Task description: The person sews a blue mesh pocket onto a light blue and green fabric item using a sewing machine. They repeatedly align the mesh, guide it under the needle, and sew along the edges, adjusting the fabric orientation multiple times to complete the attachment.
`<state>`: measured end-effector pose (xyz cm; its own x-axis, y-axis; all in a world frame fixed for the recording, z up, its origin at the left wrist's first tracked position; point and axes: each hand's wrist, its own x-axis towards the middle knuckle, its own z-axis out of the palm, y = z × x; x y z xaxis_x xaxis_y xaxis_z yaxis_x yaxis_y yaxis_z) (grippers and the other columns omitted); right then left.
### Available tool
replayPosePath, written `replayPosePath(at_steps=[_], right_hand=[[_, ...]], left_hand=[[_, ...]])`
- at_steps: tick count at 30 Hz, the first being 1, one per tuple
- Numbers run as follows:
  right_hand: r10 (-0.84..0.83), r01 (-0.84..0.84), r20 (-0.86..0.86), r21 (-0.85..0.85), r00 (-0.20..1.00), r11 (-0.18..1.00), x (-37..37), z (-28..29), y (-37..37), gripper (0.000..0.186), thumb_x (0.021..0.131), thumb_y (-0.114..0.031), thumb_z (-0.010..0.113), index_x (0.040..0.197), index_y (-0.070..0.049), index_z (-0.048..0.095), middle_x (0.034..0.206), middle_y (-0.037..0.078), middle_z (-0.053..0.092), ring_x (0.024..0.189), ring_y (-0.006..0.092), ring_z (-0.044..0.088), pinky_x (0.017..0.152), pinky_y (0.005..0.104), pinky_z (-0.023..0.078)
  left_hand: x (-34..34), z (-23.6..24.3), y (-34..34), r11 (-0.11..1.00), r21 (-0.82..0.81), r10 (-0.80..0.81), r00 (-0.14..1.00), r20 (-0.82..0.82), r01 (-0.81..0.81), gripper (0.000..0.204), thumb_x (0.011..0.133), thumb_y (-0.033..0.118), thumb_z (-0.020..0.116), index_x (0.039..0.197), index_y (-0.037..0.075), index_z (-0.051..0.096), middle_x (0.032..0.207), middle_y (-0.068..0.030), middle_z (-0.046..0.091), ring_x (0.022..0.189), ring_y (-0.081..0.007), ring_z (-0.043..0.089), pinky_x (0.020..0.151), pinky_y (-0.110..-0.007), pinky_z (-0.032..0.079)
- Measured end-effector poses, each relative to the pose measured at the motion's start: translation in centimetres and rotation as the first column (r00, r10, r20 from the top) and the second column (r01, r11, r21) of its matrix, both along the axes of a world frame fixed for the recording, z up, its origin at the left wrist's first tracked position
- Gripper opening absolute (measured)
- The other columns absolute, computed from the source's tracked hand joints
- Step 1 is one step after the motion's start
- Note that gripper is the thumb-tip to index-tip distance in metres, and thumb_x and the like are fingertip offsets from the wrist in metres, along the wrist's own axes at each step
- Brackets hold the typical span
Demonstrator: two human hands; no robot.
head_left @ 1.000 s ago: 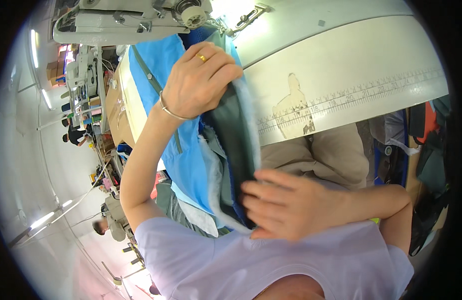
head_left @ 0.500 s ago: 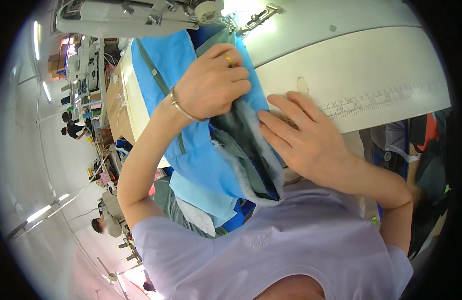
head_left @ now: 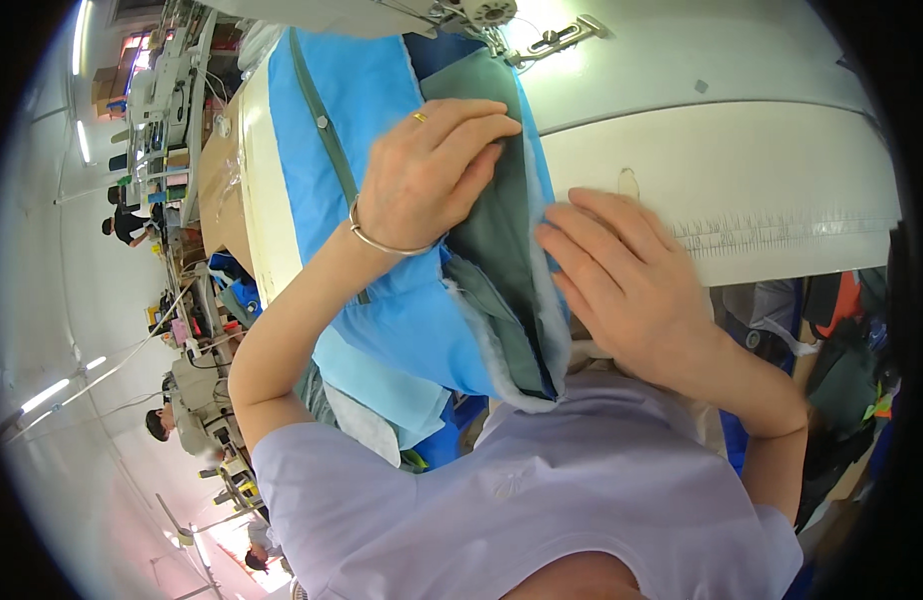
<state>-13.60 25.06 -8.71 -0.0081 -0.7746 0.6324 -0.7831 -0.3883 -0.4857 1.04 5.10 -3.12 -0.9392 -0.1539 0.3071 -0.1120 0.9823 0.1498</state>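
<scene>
Right hand [head_left: 637,290] advanced, left hand [head_left: 422,178] over fabric [head_left: 485,232]

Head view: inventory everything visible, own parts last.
Sewing machine: one, white, top edge
Metal guide: one, silver, top
Table: one, white, right
Blue fabric: one, blue, centre
Green panel: one, dark green, centre
Pale cloth: one, light blue, below blue fabric
Coworkers: at least three, mixed clothing, left background
Ring: one, gold, left hand
Bangle: one, silver, left wrist
Shirt: one, lilac, bottom
Left hand: one, over green panel
Right hand: one, at blue fabric's edge
</scene>
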Motion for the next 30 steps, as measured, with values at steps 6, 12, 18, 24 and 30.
replayPosePath(at_steps=[6, 12, 18, 24, 30], right_hand=[[0.013, -0.004, -0.165, 0.058, 0.986, 0.998, -0.6, 0.6, -0.2, 0.034, 0.076, -0.006, 0.069, 0.108, 0.006, 0.071, 0.118, 0.015, 0.064, 0.117, 0.0339, 0.059, 0.101, 0.0452, 0.051], [0.014, -0.008, -0.237, 0.028, 0.971, 1.0, -0.7, 0.1, -0.1, 0.033, 0.077, -0.006, 0.068, 0.107, 0.007, 0.071, 0.121, 0.017, 0.064, 0.118, 0.0361, 0.059, 0.102, 0.0468, 0.051], [0.038, -0.028, -0.249, 0.045, 0.968, 0.999, -0.8, 0.2, 0.1, 0.032, 0.078, -0.007, 0.068, 0.107, 0.007, 0.071, 0.122, 0.018, 0.064, 0.119, 0.0376, 0.058, 0.103, 0.0484, 0.05], [0.079, -0.061, -0.239, 0.084, 0.968, 0.995, -1.0, 0.4, 0.2, 0.033, 0.081, -0.009, 0.07, 0.109, 0.006, 0.069, 0.125, 0.019, 0.063, 0.123, 0.0385, 0.057, 0.105, 0.0495, 0.049], [0.155, -0.117, -0.272, 0.154, 0.95, 0.981, -1.6, 1.2, 0.2, 0.037, 0.082, -0.015, 0.075, 0.112, 0.006, 0.068, 0.128, 0.019, 0.063, 0.125, 0.0389, 0.056, 0.106, 0.0508, 0.048]], left_hand=[[-0.5, 0.2, -0.6, 0.964, -0.127, -0.235, 0.972, 0.015, 0.235, 0.029, 0.079, 0.001, 0.075, 0.106, 0.011, 0.074, 0.114, -0.0068, 0.072, 0.091, -0.0269, 0.07, 0.074, -0.035, 0.058], [-0.9, 0.4, -0.8, 0.96, -0.155, -0.234, 0.972, 0.001, 0.232, 0.027, 0.072, 0.005, 0.075, 0.097, 0.012, 0.075, 0.098, -0.0036, 0.07, 0.081, -0.0227, 0.069, 0.068, -0.033, 0.058], [-0.9, -0.5, -0.1, 0.966, -0.165, -0.212, 0.975, -0.064, 0.199, 0.028, 0.072, 0.004, 0.075, 0.099, 0.01, 0.076, 0.093, -0.0045, 0.072, 0.082, -0.0225, 0.07, 0.07, -0.034, 0.059], [0.9, -1.0, 2.0, 0.991, 0.133, -0.015, 0.997, -0.072, 0.025, 0.034, 0.083, -0.002, 0.067, 0.115, 0.005, 0.073, 0.114, -0.0096, 0.075, 0.103, -0.0313, 0.072, 0.087, -0.04, 0.059], [2.0, -0.7, 2.4, 0.997, 0.065, -0.044, 0.998, 0.041, 0.042, 0.049, 0.079, -0.007, 0.062, 0.126, 0.007, 0.07, 0.134, -0.009, 0.067, 0.121, -0.0294, 0.063, 0.102, -0.042, 0.052]])
